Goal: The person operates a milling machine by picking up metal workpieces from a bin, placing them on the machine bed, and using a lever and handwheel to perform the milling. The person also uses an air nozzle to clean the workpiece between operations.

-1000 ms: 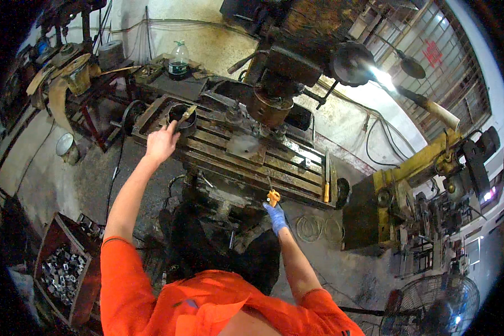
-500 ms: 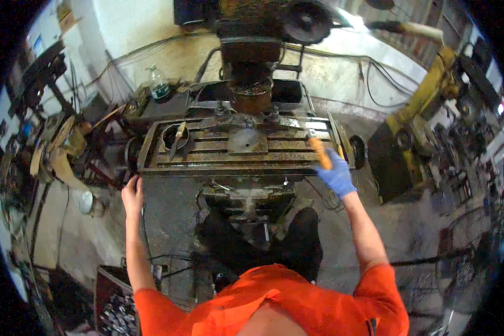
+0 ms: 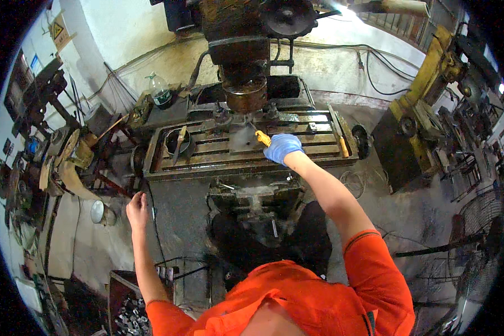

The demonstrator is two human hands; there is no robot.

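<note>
The right hand (image 3: 283, 148), in a blue rubber glove, is clenched around a tool with a yellow-orange handle (image 3: 263, 138). Only the thick, smooth handle end comes out of the fist, on the side toward the person's left. A thin dark shaft continues from it, up and to the left, toward the flat grey metal plate (image 3: 245, 137) that lies under the rusty brown round spindle head (image 3: 245, 95) of the milling machine. So the long axis of the tool runs diagonally, from the hand at the lower right to the plate at the upper left. Its tip is too small to tell if it touches the plate.

The hand and the tool are over the long, dark, oily steel machine table with slots (image 3: 218, 159). The slots run from left to right, and the surface looks greasy and worn.

The left hand (image 3: 136, 208) is bare and holds nothing. Its fingers are loosely bent, and it hangs well apart from the machine table, below its left end, over the stained grey concrete floor (image 3: 84, 246).

On the left part of the table a flat metal bar (image 3: 179, 143) lies across a dark round dish. Near the right end lies a second tool with a wooden-coloured handle (image 3: 343, 147). A clear plastic bottle with green liquid (image 3: 160, 92) stands behind the machine.
</note>
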